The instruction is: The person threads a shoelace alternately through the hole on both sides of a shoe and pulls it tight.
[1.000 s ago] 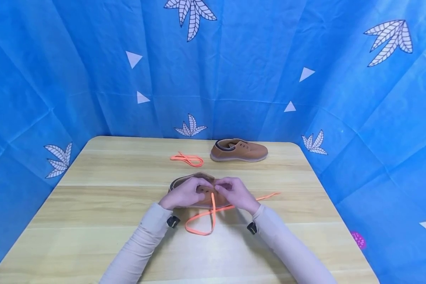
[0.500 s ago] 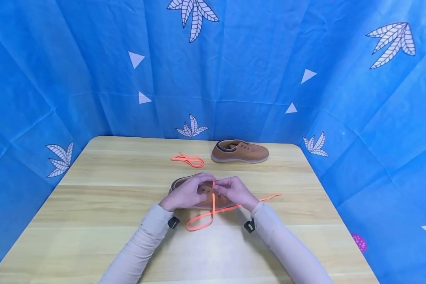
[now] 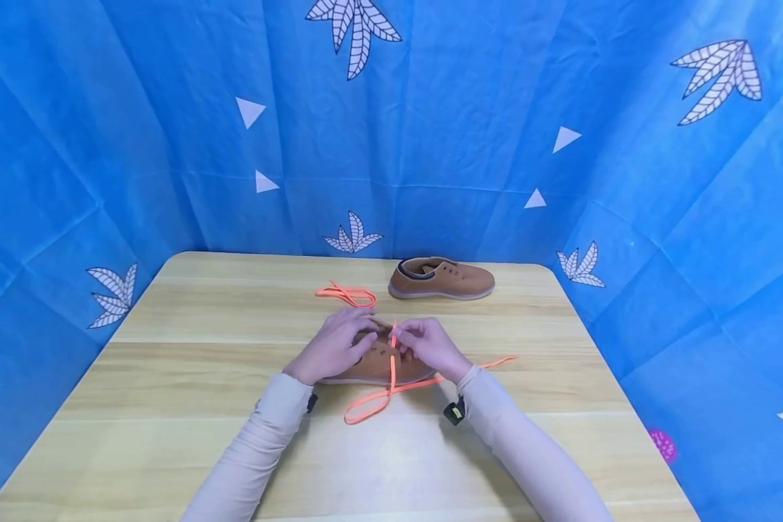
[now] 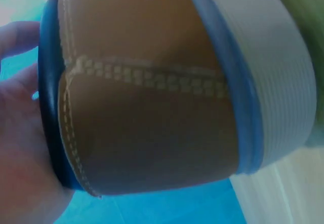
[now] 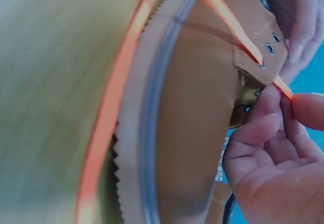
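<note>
A brown shoe (image 3: pixel 359 371) lies across the middle of the table, toe to the right. An orange shoelace (image 5: pixel 223 11) enters an eyelet of its near flap and comes out beyond the flap's edge. My right hand (image 3: pixel 431 344) pinches that short emerging part between thumb and fingers, plainest in the right wrist view. Over the shoe's opening is my left hand (image 3: pixel 333 344), its fingers apart and loosely bent, its thumb by the eyelets. The left wrist view shows the shoe's heel side (image 4: pixel 152 127), with part of the left hand behind the dark collar.
Another brown shoe (image 3: pixel 440 279), its eyelets without a lace, stands at the table's back. Left of it lies a looped orange lace (image 3: pixel 347 293). The working lace's long tail loops across the wooden table (image 3: pixel 170 406). A blue patterned curtain (image 3: pixel 431 130) surrounds the table.
The short lace end has come up behind the flap, in my right fingers. My left hand has drawn back leftward from it. The near loop of lace has become smaller.
</note>
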`<state>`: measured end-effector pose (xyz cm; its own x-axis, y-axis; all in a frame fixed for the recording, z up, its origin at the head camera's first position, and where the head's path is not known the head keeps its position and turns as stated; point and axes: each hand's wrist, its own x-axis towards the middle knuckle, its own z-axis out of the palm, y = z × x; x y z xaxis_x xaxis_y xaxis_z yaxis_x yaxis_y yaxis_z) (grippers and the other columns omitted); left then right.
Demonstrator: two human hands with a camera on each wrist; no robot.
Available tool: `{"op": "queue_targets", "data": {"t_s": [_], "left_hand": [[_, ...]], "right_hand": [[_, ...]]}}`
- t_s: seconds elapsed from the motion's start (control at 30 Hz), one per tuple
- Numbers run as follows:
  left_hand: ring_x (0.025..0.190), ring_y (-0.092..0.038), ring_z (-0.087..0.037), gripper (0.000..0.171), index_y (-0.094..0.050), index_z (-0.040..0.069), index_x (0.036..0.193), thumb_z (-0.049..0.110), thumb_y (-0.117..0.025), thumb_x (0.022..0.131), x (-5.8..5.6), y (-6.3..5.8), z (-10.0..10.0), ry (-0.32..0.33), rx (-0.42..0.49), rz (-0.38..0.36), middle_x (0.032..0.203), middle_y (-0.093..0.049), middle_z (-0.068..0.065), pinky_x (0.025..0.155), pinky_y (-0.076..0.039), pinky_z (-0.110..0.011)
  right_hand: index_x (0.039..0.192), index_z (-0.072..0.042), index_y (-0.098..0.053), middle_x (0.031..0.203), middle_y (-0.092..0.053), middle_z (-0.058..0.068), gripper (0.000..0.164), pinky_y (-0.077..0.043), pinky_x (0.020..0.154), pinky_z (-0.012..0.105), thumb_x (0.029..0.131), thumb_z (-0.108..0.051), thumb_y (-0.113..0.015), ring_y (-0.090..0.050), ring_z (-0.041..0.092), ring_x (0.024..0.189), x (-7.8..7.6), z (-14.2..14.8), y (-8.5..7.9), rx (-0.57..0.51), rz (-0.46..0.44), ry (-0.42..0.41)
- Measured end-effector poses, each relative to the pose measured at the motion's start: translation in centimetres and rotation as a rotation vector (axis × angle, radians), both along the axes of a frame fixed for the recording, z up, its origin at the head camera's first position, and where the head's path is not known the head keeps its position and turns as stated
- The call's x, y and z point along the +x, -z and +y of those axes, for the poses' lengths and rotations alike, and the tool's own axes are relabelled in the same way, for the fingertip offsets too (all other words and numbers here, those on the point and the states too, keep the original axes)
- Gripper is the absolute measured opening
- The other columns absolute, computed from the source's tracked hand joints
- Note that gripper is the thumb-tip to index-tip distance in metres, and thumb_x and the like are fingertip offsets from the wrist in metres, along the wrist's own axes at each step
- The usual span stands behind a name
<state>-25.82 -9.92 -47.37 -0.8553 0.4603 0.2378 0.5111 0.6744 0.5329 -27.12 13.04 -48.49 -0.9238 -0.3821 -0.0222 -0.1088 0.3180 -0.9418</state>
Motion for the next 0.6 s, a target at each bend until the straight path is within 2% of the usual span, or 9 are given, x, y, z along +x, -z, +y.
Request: {"op": "queue_targets", "data": {"t_s": [0.13, 0.27, 0.43, 0.53, 0.6], "left_hand": [[0.143, -0.052, -0.030, 0.033, -0.067, 0.012, 0.133, 0.026, -0.059, 0.104, 0.1, 0.1, 0.3, 0.003, -0.019, -0.024, 0.147, -0.061, -0.006, 0.119, -0.039, -0.057], [0.142, -0.053, -0.029, 0.036, -0.065, 0.012, 0.137, 0.024, -0.061, 0.103, 0.1, 0.0, 0.4, -0.001, -0.020, -0.036, 0.146, -0.061, -0.005, 0.118, -0.041, -0.055], [0.145, -0.050, -0.028, 0.040, -0.062, 0.014, 0.139, 0.025, -0.061, 0.101, 0.0, 0.1, 0.3, -0.009, -0.040, -0.034, 0.148, -0.060, -0.005, 0.119, -0.040, -0.055], [0.146, -0.049, -0.030, 0.041, -0.061, 0.014, 0.140, 0.026, -0.061, 0.101, 0.0, 0.2, 0.2, -0.005, -0.046, -0.022, 0.150, -0.058, -0.006, 0.119, -0.040, -0.055], [0.147, -0.048, -0.032, 0.042, -0.060, 0.013, 0.141, 0.025, -0.062, 0.100, 0.0, 0.4, 0.2, 0.004, -0.041, -0.012, 0.151, -0.057, -0.008, 0.120, -0.039, -0.056]], "right_hand": [[0.106, 0.001, -0.076, 0.078, -0.068, 0.005, 0.027, -0.047, 0.058, 0.025, 0.106, -0.020, -0.059, -0.059, 0.015, 0.067, -0.3, 0.1, -0.4, -0.037, -0.053, 0.032], [0.109, 0.006, -0.073, 0.066, -0.057, 0.000, 0.030, -0.039, 0.052, 0.022, 0.105, -0.020, -0.059, -0.048, 0.010, 0.058, -0.5, 0.4, -0.5, -0.072, -0.161, 0.002], [0.112, 0.004, -0.073, 0.053, -0.036, -0.006, 0.027, -0.024, 0.044, 0.022, 0.104, -0.018, -0.058, -0.028, 0.007, 0.045, -1.0, 0.9, -0.5, -0.053, -0.275, -0.077], [0.110, 0.001, -0.075, 0.051, -0.033, -0.008, 0.025, -0.022, 0.044, 0.021, 0.103, -0.017, -0.059, -0.025, 0.006, 0.044, -1.4, 1.0, -0.4, -0.054, -0.308, -0.088], [0.102, -0.001, -0.076, 0.051, -0.032, -0.009, 0.022, -0.022, 0.044, 0.021, 0.101, -0.017, -0.061, -0.024, 0.006, 0.044, -1.6, 1.0, -0.3, -0.060, -0.325, -0.091]]}}
